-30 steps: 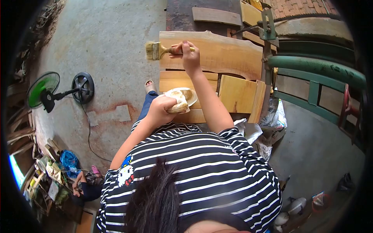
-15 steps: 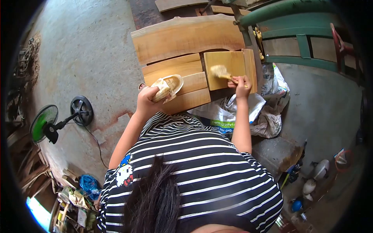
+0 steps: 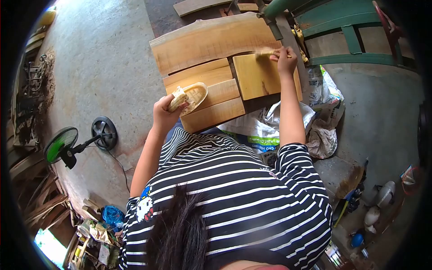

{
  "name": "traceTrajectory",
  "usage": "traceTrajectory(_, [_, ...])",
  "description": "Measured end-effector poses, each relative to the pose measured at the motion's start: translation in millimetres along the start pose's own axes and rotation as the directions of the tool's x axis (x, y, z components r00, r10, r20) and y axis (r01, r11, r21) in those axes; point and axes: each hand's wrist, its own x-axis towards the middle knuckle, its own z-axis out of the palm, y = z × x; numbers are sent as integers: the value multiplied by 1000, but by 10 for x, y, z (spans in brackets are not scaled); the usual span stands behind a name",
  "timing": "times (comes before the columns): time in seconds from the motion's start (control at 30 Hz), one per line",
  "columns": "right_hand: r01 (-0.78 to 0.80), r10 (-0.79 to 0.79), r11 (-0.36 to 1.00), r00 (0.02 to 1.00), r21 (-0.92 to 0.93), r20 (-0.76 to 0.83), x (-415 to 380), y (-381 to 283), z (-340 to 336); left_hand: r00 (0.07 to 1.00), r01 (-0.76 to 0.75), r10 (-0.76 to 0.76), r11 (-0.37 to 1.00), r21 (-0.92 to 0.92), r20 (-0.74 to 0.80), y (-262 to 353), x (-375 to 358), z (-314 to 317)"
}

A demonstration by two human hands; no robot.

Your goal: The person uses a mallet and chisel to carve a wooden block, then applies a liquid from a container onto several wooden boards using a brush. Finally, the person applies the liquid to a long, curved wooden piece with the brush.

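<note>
My left hand (image 3: 165,111) is closed around a pale oval container (image 3: 198,94) with a grid pattern inside, tilted over the left boards. Smears coat the part near my fingers. In my right hand (image 3: 286,61) is a paintbrush (image 3: 263,54), its bristles at the far edge of a square yellowish board (image 3: 255,77). Beyond this board lies a long wooden board (image 3: 211,41) with a wavy far edge. Narrower planks (image 3: 223,92) lie side by side under the container.
White printed sacks (image 3: 252,128) are bunched between the boards and my body. A green metal frame (image 3: 351,45) stands at the far right. On the floor at left is a fan (image 3: 63,146) with a black round base (image 3: 104,132) and a cord.
My right hand has moved the paintbrush away from me, from the middle of the square board to its far edge. My left hand has shifted slightly left with the container.
</note>
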Motion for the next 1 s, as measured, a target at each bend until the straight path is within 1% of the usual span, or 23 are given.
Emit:
traceTrajectory(0.07, [120, -113, 963, 993, 243, -42, 94, 75, 44, 996, 92, -93, 993, -76, -12, -16, -22, 12])
traceTrajectory(0.1, [120, -115, 963, 993, 243, -36, 92, 128, 5, 995, 93, -95, 993, -78, -18, -41, -41, 21])
traceTrajectory(0.17, [107, -107, 994, 994, -23, 35, 97, 296, -131, 995, 82, -85, 995, -64, -48, -89, -60, 33])
traceTrajectory(0.2, [108, -107, 994, 993, -25, 43, 51, 367, -201, 995, 79, -83, 994, -73, -54, -94, -71, 37])
traceTrajectory(0.27, [-61, 63, 989, 998, 136, -8, -181, 374, -378, 994, 84, -90, 992, -89, -59, -78, -82, 31])
traceTrajectory(0.33, [-139, 138, 984, 990, 116, 14, -355, 370, -635, 994, 88, -95, 990, -106, -61, -51, -80, 32])
traceTrajectory(0.37, [-144, 144, 985, 990, 92, 3, -455, 319, -736, 995, 41, -51, 993, -110, -85, -34, -72, 40])
traceTrajectory(0.4, [-194, 194, 981, 981, 32, 12, -542, 254, -857, 994, -5, -7, 993, -114, -108, -27, -70, 64])
traceTrajectory(0.43, [-242, 243, 970, 970, -29, 17, -582, 187, -963, 994, -3, -9, 993, -119, -108, -38, -70, 85])
traceTrajectory(0.47, [-242, 243, 970, 970, -33, 16, -561, 113, -1053, 993, 6, -21, 991, -132, -112, -57, -72, 93])
traceTrajectory(0.5, [-269, 273, 953, 962, -136, 10, -526, 31, -1141, 992, 17, -34, 989, -145, -117, -81, -76, 93])
traceTrajectory(0.53, [-294, 303, 926, 953, -238, 2, -495, -25, -1213, 992, 80, -92, 988, -131, -82, -78, -79, 65])
traceTrajectory(0.63, [-273, 277, 925, 961, -266, -22, -245, -34, -1235, 992, 83, -93, 989, -121, -80, -22, -66, 51])
traceTrajectory(0.7, [-267, 276, 939, 961, -218, 9, -65, -28, -1100, 993, 77, -88, 988, -137, -81, -20, -59, 65])
traceTrajectory(0.73, [-92, 111, 942, 993, -322, 42, 245, 445, -1140, 993, 44, -57, 991, -127, -101, -26, -56, 73])
traceTrajectory(0.77, [-216, 220, 965, 976, -150, 10, 155, 176, -937, 993, 11, -25, 993, -115, -119, -38, -56, 76])
traceTrajectory(0.83, [-156, 151, 983, 987, -97, -63, 238, 136, -776, 993, 28, -42, 993, -115, -114, -71, -75, 77])
traceTrajectory(0.87, [-157, 152, 983, 986, -98, -63, 317, 174, -776, 992, 31, -46, 992, -121, -117, -65, -78, 76])
traceTrajectory(0.93, [-94, 129, 972, 980, 216, -154, 464, 208, -822, 991, 34, -51, 991, -130, -126, -62, -80, 64])
traceTrajectory(0.97, [-92, 125, 973, 981, 214, -149, 503, 226, -861, 991, 48, -60, 993, -109, -117, -67, -85, 51])
traceTrajectory(1.0, [-17, 51, 979, 986, 204, -161, 527, 247, -908, 992, 62, -71, 994, -89, -107, -71, -92, 43])
